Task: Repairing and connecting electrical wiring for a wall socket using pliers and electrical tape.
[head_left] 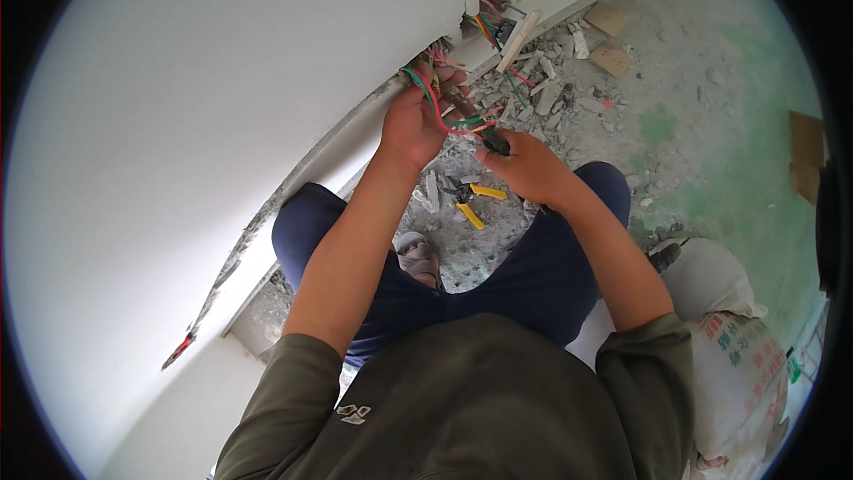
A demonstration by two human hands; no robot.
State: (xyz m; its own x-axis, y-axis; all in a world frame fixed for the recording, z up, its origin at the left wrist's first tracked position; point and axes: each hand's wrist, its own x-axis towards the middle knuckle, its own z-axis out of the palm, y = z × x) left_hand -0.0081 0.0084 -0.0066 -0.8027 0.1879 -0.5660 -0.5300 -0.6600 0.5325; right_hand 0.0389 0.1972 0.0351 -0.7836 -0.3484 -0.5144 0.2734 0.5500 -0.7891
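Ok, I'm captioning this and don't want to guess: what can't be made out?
In the head view:
Handle of the tool: mostly covered by the right hand.
Inner run of the wires: hidden inside the wall.
Exact grip of the left hand: too small, overlapped by wires.
Left side of the printed sack: behind the right sleeve.

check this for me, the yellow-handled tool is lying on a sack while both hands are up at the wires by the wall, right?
Not on a sack: the head view shows the yellow-handled tool lying on the floor, while the left hand and right hand are up at the wires by the wall.
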